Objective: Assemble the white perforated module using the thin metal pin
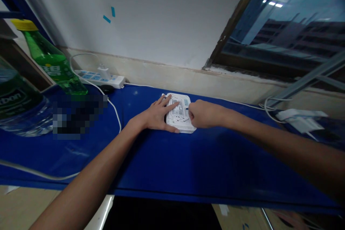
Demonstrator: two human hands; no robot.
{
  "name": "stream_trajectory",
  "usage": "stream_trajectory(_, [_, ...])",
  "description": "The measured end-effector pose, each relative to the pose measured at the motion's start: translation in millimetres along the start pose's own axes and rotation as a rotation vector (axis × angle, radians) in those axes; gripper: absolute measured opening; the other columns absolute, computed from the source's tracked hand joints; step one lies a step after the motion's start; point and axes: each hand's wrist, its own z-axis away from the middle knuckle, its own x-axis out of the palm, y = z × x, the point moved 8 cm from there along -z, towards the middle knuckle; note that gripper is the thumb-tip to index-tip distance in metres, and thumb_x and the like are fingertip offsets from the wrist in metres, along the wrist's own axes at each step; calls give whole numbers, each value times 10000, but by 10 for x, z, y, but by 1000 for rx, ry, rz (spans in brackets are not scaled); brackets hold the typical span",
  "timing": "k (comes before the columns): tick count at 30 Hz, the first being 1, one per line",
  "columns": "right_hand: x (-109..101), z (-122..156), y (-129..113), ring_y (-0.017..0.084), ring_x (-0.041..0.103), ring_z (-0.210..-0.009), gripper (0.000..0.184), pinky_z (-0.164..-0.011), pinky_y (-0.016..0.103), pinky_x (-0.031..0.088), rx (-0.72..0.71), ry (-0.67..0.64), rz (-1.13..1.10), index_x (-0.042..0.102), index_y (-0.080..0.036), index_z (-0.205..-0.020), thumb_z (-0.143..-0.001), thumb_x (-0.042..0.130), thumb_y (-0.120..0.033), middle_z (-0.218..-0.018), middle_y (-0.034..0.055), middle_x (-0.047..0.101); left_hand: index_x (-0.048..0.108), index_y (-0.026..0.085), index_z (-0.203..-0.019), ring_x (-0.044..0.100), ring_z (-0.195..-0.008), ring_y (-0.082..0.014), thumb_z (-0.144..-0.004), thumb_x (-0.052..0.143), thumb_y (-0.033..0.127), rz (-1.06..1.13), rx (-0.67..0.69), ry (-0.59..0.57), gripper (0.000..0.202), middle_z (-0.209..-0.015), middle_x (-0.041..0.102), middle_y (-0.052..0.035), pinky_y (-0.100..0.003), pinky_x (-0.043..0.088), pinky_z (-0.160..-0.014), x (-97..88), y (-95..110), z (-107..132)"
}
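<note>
While a flat white plastic device with rounded corners, a printed label and rows of small holes (180, 121) is lying label side up on the glossy blue bench (161, 161), towards the wall side, the left hand (157, 115) is spreading over its left part, fingers apart and palm down, gripping nothing and apparently bracing it. Curled into a fist, the right hand (202, 113) is covering part of the device's right edge; whether it is holding something small, I cannot tell, since the closed fingers are hiding their inner side.

Judging by this pose, the positioning and steadying are already done, and close work at the right side is seemingly under way. The casing is looking whole from above, so any change to it is probably still lacking; how much is remaining, I cannot tell.

Farther out, a white power strip (118, 82) is sitting by the wall with a white plug-in adapter (104, 72), and a green plastic bottle with a yellow cap (61, 72) is standing left of it. Over on the right, a crumpled-looking white item (304, 118) is lying beyond the right forearm.
</note>
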Motion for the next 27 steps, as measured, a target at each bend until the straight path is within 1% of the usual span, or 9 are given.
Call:
stream_trajectory(3, [40,6,76,193,661,-646,280,-582,276,435,54,-110,-63,775,-106,-977,-781,585,-164,-792,121,750,162,320,-1605,-62,-1518,-457,-627,657,880,-4,3,-1,1231,-1679,-61,-120,-678,146,-1188,-3,9,1])
stream_trajectory(5, [23,19,31,201,667,-667,271,-600,286,437,-72,-115,15,777,-118,-973,-766,605,-151,-810,117,755,166,309,-1606,-58,-1519,-455,-626,654,883,-7,4,-1,1236,-1676,-68,-131,-672,141,-1191,-4,9,0])
stream_trajectory(9, [8,116,-183,241,676,-742,218,-660,329,427,-442,31,385,774,-124,-907,-746,633,-84,-845,136,752,163,308,-1606,-67,-1517,-455,-636,644,884,-8,-5,-13,1227,-1676,-77,-122,-657,116,-1201,2,-3,-3])
stream_trajectory(11, [44,139,-225,241,674,-736,198,-665,334,427,-496,53,460,768,-113,-882,-754,624,-68,-821,144,747,155,308,-1607,-78,-1517,-449,-638,638,887,-13,-7,-18,1228,-1676,-78,-123,-653,114,-1202,1,2,-2])
stream_trajectory(14, [40,89,-216,245,671,-725,185,-646,334,435,-437,35,378,767,-98,-883,-762,629,-107,-818,159,746,139,309,-1608,-80,-1518,-445,-641,628,891,-18,-9,-26,1230,-1674,-82,-124,-662,127,-1195,-3,18,1])
stream_trajectory(16, [-5,6,-149,248,668,-701,185,-611,329,437,-320,11,244,767,-88,-865,-763,621,-137,-806,163,746,135,308,-1609,-80,-1518,-448,-642,627,891,-17,-11,-27,1232,-1674,-82,-125,-670,134,-1191,-4,25,2])
stream_trajectory(20, [29,-119,89,209,661,-634,189,-565,293,449,18,-180,-87,766,-90,-833,-746,605,-138,-761,123,749,151,316,-1608,-72,-1516,-460,-630,647,885,-3,-12,-15,1235,-1679,-74,-112,-669,125,-1196,-1,17,3])
stream_trajectory(22, [53,-114,111,199,663,-641,197,-579,284,452,54,-244,-99,767,-95,-857,-749,607,-134,-757,109,750,157,322,-1606,-67,-1517,-459,-634,651,880,3,-11,-8,1225,-1681,-69,-103,-662,122,-1200,2,6,3])
stream_trajectory(27, [-49,32,-171,248,672,-747,219,-633,325,414,-397,15,340,763,-149,-947,-775,627,-149,-860,126,755,152,317,-1607,-65,-1517,-457,-638,640,884,-5,-12,-12,1225,-1681,-55,-113,-665,124,-1193,-5,11,2])
